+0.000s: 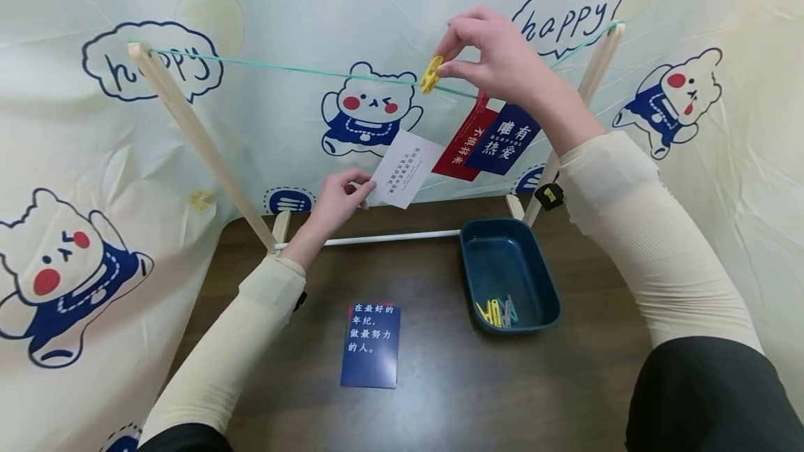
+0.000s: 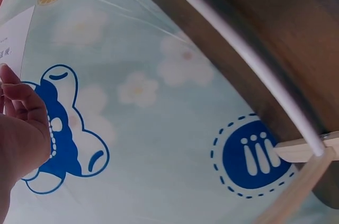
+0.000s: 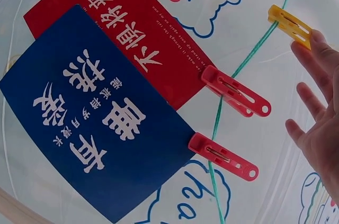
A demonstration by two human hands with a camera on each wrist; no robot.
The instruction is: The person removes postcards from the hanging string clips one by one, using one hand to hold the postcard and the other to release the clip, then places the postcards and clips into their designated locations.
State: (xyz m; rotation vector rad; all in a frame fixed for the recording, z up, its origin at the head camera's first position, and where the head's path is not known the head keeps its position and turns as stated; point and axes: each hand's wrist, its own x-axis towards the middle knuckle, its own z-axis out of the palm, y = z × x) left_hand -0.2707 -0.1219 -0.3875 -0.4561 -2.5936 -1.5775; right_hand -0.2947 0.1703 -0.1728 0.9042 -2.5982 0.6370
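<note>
My left hand (image 1: 339,204) pinches a white card (image 1: 408,166) with printed text by its lower left edge, below the green string (image 1: 283,68). In the right wrist view, my right hand (image 3: 323,86) pinches a yellow clothespin (image 3: 288,24) whose jaw end is at the string. To the right, a red card (image 1: 461,148) and a dark blue card (image 1: 505,139) hang side by side, overlapping. Red clothespins (image 3: 235,90) fix them to the string. Only the edge of the white card (image 2: 16,38) shows in the left wrist view.
Wooden posts (image 1: 201,148) hold the string at both ends, joined low down by a white rod (image 1: 396,237). On the brown table (image 1: 433,396) lies a blue card (image 1: 370,358) over something red. A dark teal basin (image 1: 502,250) holds several clothespins (image 1: 499,312). Behind hangs a printed curtain (image 1: 283,5).
</note>
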